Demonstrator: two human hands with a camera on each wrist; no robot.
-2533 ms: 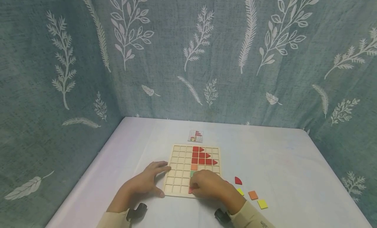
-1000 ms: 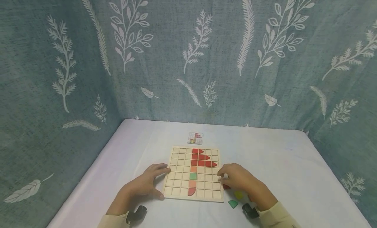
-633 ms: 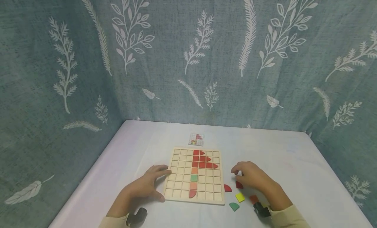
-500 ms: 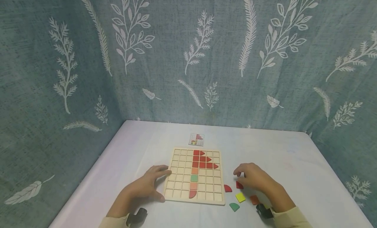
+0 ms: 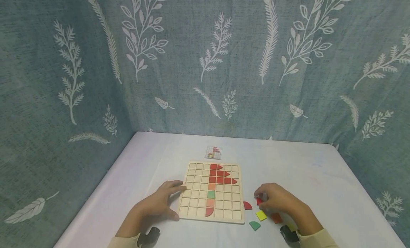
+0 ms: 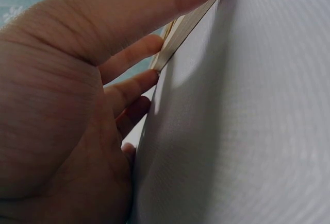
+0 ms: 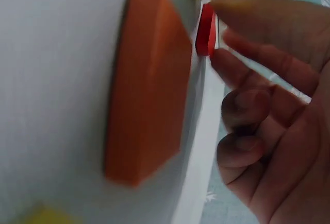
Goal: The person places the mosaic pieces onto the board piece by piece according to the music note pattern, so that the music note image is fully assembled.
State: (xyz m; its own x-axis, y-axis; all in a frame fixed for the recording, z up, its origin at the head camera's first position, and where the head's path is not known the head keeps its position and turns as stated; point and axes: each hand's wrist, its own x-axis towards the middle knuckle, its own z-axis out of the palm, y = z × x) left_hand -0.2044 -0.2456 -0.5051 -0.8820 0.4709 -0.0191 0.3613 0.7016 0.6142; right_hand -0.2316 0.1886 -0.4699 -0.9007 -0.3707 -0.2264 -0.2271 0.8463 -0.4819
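Observation:
My left hand [image 5: 160, 201] rests at the left edge of a wooden grid board [image 5: 196, 201], thumb near its front corner and fingers spread along the side. Right of the board, my right hand [image 5: 279, 198] pinches a red quarter-circle tile [image 5: 259, 201] low at the table. In the right wrist view the thumb and index finger meet the two ends of that red tile [image 7: 205, 31], while the last fingers curl inward. Set in the board are red squares and pointed tiles [image 5: 220, 180], a green square [image 5: 211, 194], orange squares [image 5: 210, 202] and a red quarter-circle [image 5: 209, 211].
Loose on the white table lie another red quarter-circle [image 5: 247, 205], a yellow square [image 5: 261, 215], a green quarter-circle [image 5: 255, 225] and an orange square [image 5: 276, 218]. A second yellow tile [image 5: 291, 227] is partly hidden by the right wrist. Behind the board lies a pattern card [image 5: 213, 152].
My right hand has left the board's lower middle, moved right and come down onto the red quarter-circle tile, which its fingers now pinch. The left hand stays at the board's edge.

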